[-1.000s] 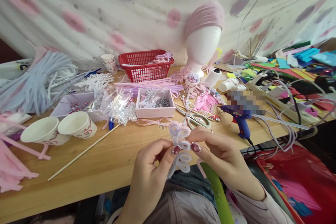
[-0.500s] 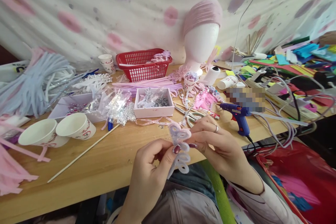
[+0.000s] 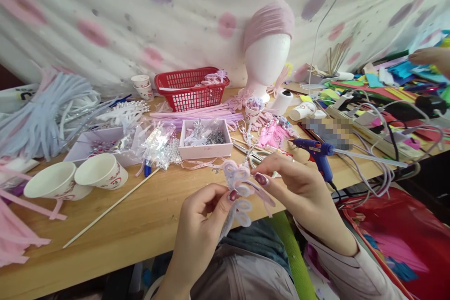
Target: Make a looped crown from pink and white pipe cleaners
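Note:
A looped piece of fuzzy pipe cleaner (image 3: pixel 236 174), pale lilac and pink, is held above the table's front edge. My left hand (image 3: pixel 206 218) pinches it between thumb and forefinger, with loops showing above and below the thumb. My right hand (image 3: pixel 304 192) has its thumb and forefinger closed at the right side of the upper loops; the exact contact is partly hidden by the fingers. A loose pink-lilac strand (image 3: pixel 262 194) hangs below the right fingertips. Behind that hand lie scissors (image 3: pixel 258 157), and a blue hot glue gun (image 3: pixel 318 152) rests to its right.
A white box of silvery trims (image 3: pixel 206 151), a red basket (image 3: pixel 191 96) and a foam head (image 3: pixel 267 56) stand behind. Paper cups (image 3: pixel 101 171), a thin wooden stick (image 3: pixel 108 208) and pipe-cleaner bundles (image 3: pixel 52 112) lie left. Cables (image 3: pixel 381 176) run right; another person's hand (image 3: pixel 431 56) reaches in.
My right hand's thumb has shifted up and away from the left thumb. A loose strand now hangs under the right fingers. The other person's hand reaches further in at the far right.

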Tool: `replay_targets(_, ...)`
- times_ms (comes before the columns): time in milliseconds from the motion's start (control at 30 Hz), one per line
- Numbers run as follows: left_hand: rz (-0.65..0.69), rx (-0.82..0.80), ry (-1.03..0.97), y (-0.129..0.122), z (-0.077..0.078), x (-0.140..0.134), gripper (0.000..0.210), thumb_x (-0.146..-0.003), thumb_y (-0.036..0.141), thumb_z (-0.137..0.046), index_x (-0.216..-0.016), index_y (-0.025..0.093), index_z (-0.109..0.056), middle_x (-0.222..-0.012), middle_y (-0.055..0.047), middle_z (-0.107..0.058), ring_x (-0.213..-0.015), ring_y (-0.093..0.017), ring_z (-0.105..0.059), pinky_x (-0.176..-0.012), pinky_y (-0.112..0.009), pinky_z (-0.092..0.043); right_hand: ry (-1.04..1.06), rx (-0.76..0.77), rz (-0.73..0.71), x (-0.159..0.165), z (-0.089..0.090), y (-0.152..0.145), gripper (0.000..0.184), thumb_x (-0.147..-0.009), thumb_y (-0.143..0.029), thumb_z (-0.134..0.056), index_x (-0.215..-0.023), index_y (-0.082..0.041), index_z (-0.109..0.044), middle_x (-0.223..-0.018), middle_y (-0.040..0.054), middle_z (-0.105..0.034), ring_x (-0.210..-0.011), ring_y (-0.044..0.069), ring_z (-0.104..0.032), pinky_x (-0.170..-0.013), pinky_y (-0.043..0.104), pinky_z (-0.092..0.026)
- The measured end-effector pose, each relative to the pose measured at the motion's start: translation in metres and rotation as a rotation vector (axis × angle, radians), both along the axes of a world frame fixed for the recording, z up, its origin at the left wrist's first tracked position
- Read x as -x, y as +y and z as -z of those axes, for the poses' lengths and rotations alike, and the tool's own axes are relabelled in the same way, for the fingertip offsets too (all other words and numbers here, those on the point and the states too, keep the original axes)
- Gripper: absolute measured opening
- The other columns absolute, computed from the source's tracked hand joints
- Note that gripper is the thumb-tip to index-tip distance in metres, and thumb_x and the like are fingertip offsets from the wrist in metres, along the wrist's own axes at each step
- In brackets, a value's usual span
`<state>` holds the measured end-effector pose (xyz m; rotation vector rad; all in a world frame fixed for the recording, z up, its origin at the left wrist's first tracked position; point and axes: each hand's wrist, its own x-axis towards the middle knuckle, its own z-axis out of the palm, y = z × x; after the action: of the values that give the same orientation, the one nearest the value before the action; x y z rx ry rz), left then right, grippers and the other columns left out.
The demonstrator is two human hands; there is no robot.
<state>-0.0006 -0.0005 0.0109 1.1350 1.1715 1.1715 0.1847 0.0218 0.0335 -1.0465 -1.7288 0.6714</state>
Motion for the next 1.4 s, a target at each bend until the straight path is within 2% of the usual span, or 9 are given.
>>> replay_targets(200, -0.009, -0.077, 0.091, 0.000, -0.001, 0.000, 0.026, -0.087, 0.037, -0.069, -0.072, 0.018, -0.075, -0.066, -0.001, -0.066, -0.061, -0.014, -0.054, -0.057, -0.023, -0.041, 0.012, 0.165, -0.052, 0.007, -0.005, 0.004, 0.016, -0.090, -0.029, -0.070, -0.078, -0.019, -0.075, -0.071, 0.0013, -0.070, -0.066, 0.013, -0.061, -0.060, 0.025, -0.046)
replay_targets(333, -0.016, -0.098, 0.138, 0.000, -0.001, 0.000, 0.025, -0.088, 0.035, -0.069, -0.070, 0.018, -0.075, -0.064, -0.001, -0.065, -0.060, -0.014, -0.053, -0.056, -0.023, -0.040, 0.056, 0.251, -0.048, 0.007, -0.001, 0.006, 0.019, -0.088, -0.036, -0.072, -0.080, -0.018, -0.075, -0.072, 0.0017, -0.069, -0.064, 0.013, -0.059, -0.056, 0.025, -0.044)
replay_targets(600, -0.031, -0.127, 0.156, 0.002, -0.001, -0.001, 0.025, -0.087, 0.034, -0.069, -0.068, 0.019, -0.072, -0.062, 0.000, -0.065, -0.057, -0.014, -0.052, -0.054, -0.023, -0.039, 0.151, 0.336, -0.068, 0.007, 0.005, 0.010, 0.023, -0.084, -0.040, -0.076, -0.079, -0.018, -0.076, -0.074, 0.0028, -0.071, -0.062, 0.012, -0.059, -0.051, 0.023, -0.041)
replay_targets(767, -0.097, -0.260, 0.295, 0.003, 0.002, -0.002, 0.022, -0.088, 0.025, -0.067, -0.067, 0.019, -0.069, -0.058, 0.002, -0.063, -0.053, -0.013, -0.052, -0.055, -0.023, -0.038, 0.303, 0.437, -0.051, 0.012, 0.007, 0.010, 0.019, -0.075, -0.036, -0.085, -0.076, -0.018, -0.078, -0.070, 0.0006, -0.073, -0.059, 0.011, -0.059, -0.053, 0.022, -0.044)
replay_targets(867, -0.141, -0.318, 0.347, 0.003, 0.004, -0.005, 0.020, -0.088, 0.022, -0.067, -0.069, 0.020, -0.070, -0.061, 0.001, -0.065, -0.056, -0.013, -0.054, -0.057, -0.024, -0.040, 0.391, 0.449, -0.049, 0.016, 0.008, 0.010, 0.015, -0.070, -0.031, -0.088, -0.073, -0.019, -0.079, -0.067, -0.0009, -0.072, -0.054, 0.009, -0.056, -0.051, 0.020, -0.045)
replay_targets(1033, -0.146, -0.259, 0.264, 0.003, 0.003, -0.008, 0.016, -0.090, 0.024, -0.065, -0.078, 0.020, -0.075, -0.071, -0.001, -0.069, -0.066, -0.017, -0.060, -0.062, -0.025, -0.045, 0.433, 0.430, -0.001, 0.021, 0.012, 0.009, 0.012, -0.069, -0.027, -0.088, -0.071, -0.020, -0.079, -0.068, -0.0011, -0.074, -0.057, 0.009, -0.059, -0.053, 0.019, -0.047)
replay_targets(1167, -0.172, -0.252, 0.279, 0.003, 0.004, -0.009, 0.016, -0.089, 0.024, -0.065, -0.076, 0.020, -0.072, -0.072, -0.002, -0.070, -0.069, -0.017, -0.062, -0.064, -0.025, -0.045, 0.470, 0.447, 0.004, 0.024, 0.014, 0.008, 0.012, -0.073, -0.031, -0.086, -0.070, -0.021, -0.079, -0.073, 0.0004, -0.076, -0.065, 0.011, -0.065, -0.061, 0.021, -0.051)
replay_targets(1400, -0.208, -0.306, 0.260, 0.005, 0.009, -0.010, 0.015, -0.089, 0.022, -0.064, -0.076, 0.020, -0.073, -0.072, 0.000, -0.071, -0.066, -0.015, -0.060, -0.063, -0.024, -0.044, 0.490, 0.479, 0.030, 0.027, 0.017, 0.006, 0.014, -0.074, -0.035, -0.086, -0.070, -0.023, -0.079, -0.072, -0.0010, -0.076, -0.066, 0.010, -0.063, -0.065, 0.020, -0.049)
